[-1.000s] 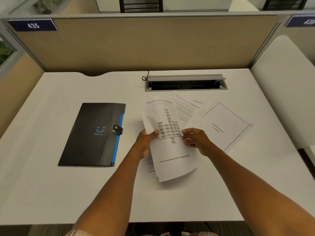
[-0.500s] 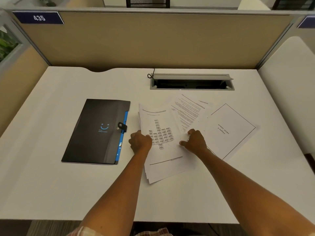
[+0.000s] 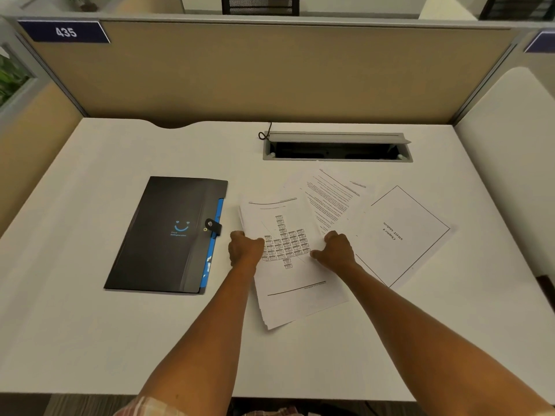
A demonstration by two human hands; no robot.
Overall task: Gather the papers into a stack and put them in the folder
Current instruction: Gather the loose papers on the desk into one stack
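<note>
white desk (image 3: 90, 340), surface matte, rear edge with a shallow curved cut-out left of centre. grey cable access box (image 3: 336, 147) recessed toward the rear, lid raised, dark interior. black cord loop (image 3: 265, 134) at its left end, just beside the frame. tan fabric partition (image 3: 270, 73) along the rear, grey top rail. navy number plate (image 3: 64, 32) at upper left reads "435". second navy plate (image 3: 540, 42) at upper right, text cut off. green foliage (image 3: 10, 78) behind left glazing. black mesh chair back (image 3: 259, 4) beyond the partition.
</note>
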